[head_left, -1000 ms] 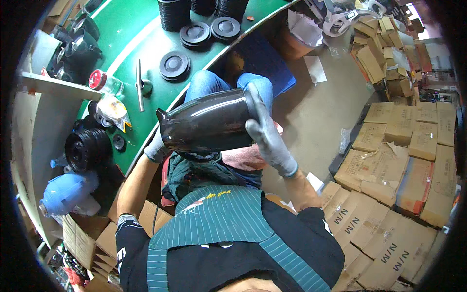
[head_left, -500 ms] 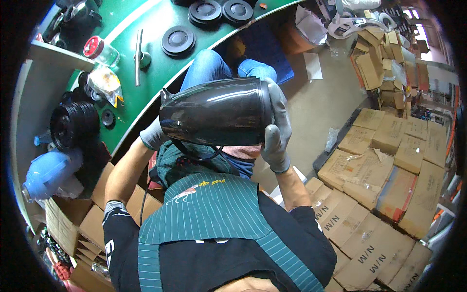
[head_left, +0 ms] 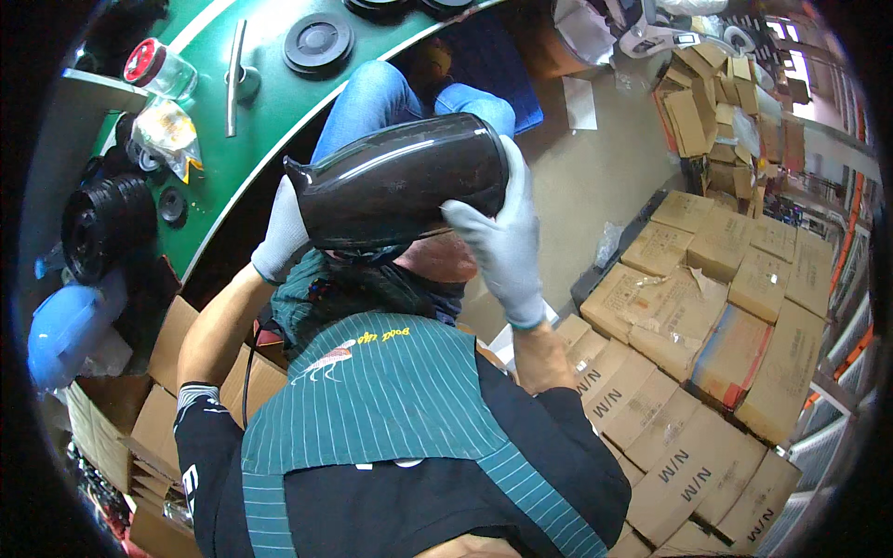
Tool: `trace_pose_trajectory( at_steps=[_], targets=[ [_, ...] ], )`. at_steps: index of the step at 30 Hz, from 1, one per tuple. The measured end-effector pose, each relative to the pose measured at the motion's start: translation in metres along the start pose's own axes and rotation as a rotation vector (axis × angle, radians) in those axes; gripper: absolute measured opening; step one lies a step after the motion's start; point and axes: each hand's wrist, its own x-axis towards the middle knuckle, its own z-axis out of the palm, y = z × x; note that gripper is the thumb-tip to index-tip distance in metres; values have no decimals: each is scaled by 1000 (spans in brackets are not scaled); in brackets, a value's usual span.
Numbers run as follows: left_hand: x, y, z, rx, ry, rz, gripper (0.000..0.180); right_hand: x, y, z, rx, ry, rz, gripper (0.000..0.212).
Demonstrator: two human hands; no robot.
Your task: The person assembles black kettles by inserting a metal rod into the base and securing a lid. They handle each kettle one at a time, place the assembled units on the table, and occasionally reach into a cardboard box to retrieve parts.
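Observation:
A glossy black kettle body (head_left: 395, 181) lies sideways in front of me, above my lap, with its small pointed spout to the left. My left hand (head_left: 282, 237), in a grey glove, holds the spout end, its fingers partly hidden behind the body. My right hand (head_left: 507, 237), also gloved in grey, grips the other end, its thumb laid across the kettle's side and its fingers round the far edge. The inside of the kettle does not show.
A green worktable (head_left: 209, 79) curves along the left, bearing a red-lidded jar (head_left: 160, 70), a metal bar (head_left: 235, 79) and black discs (head_left: 318, 43). A stack of black round parts (head_left: 107, 223) stands farther left. Cardboard boxes (head_left: 688, 307) fill the right.
The kettle body has rolled in my hands, and the dark loop seen beneath it is gone from sight. My right thumb has moved from the end rim onto its side. The view has shifted slightly.

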Motion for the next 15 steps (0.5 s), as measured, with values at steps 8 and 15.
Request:
trace_pose_trajectory(
  at_steps=[8, 15],
  targets=[
    [-15, 0, 12, -201, -45, -107, 40, 7, 24, 1, -398, 343, -117, 38],
    [-11, -10, 2, -482, -264, -231, 37, -2, 28, -12, -299, 309, -36, 28]
  ],
)
